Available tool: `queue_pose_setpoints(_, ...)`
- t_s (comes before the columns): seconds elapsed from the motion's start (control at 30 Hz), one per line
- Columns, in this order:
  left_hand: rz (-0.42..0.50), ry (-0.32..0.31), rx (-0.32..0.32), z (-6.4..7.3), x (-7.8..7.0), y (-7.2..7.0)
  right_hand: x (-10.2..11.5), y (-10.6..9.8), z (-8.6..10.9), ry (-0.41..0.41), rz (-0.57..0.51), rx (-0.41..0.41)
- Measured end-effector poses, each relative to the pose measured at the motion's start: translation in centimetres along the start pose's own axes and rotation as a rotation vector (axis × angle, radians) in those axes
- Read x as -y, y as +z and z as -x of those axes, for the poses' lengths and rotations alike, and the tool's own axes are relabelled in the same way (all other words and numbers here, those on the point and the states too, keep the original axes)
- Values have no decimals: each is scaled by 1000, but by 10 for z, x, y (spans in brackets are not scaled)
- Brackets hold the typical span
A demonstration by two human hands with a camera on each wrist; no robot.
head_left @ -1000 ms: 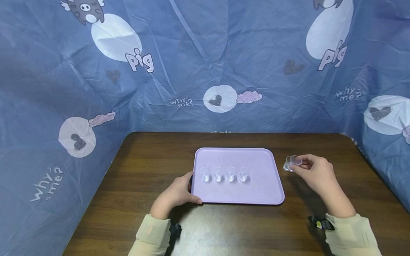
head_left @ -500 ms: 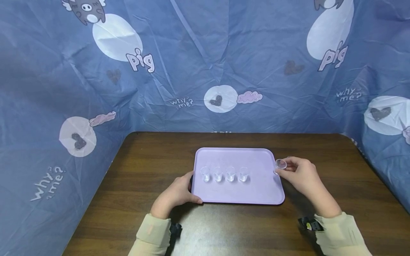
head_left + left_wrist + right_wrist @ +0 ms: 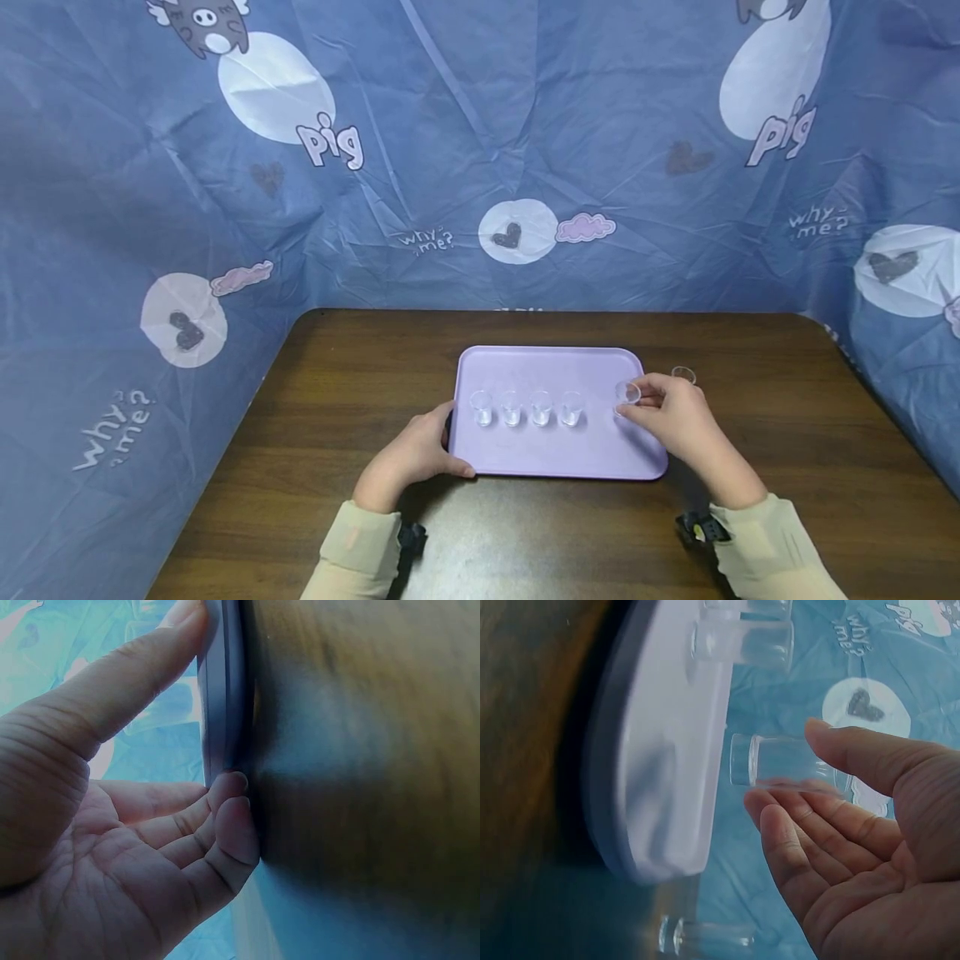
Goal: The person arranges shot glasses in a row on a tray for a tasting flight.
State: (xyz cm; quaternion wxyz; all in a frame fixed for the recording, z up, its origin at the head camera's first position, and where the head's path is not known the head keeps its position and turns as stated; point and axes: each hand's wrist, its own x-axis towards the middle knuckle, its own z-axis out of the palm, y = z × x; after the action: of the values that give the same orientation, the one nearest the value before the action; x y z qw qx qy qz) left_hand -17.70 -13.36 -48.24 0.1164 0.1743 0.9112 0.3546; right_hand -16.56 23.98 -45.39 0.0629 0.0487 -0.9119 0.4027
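Observation:
My left hand (image 3: 415, 450) holds the lavender tray (image 3: 555, 457) at its near left corner, thumb along the front edge and fingers at the left side; the left wrist view shows those fingers curled at the tray's rim (image 3: 217, 697). Between thumb and fingers, my right hand (image 3: 678, 421) pinches a small clear shot glass (image 3: 787, 761). That glass is upright over the right part of the tray, its base raised off the surface in the right wrist view. Several matching shot glasses (image 3: 541, 408) stand in a row across the tray's left and middle.
Another clear shot glass (image 3: 683, 375) stands on the wooden table (image 3: 360, 367) right of the tray, partly hidden behind my right hand. A blue printed cloth (image 3: 420, 158) hangs behind the table and along its sides.
My right hand has lifted one shot glass from beside another on the table and carried it left over the tray. The left hand and the tray have stayed in place.

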Motion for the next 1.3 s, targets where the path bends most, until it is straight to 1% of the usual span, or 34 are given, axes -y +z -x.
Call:
queue_pose_setpoints(0.27,-4,-6,4,0,-1,-1,-1,16,-3,-12,-24,13)
queue_pose_setpoints(0.5,-14,4,-1,1,-3,-1,-1,25,-5,-13,-48,39)
queue_pose_setpoints(0.8,-3,-19,4,0,-2,-1,3,30,-5,-9,-41,52)
queue_pose_setpoints(1.03,3,-12,4,0,-2,-1,5,31,-4,-7,-31,54)
queue_pose_setpoints(1.3,2,-1,-1,1,-2,0,2,32,-5,-8,-35,61)
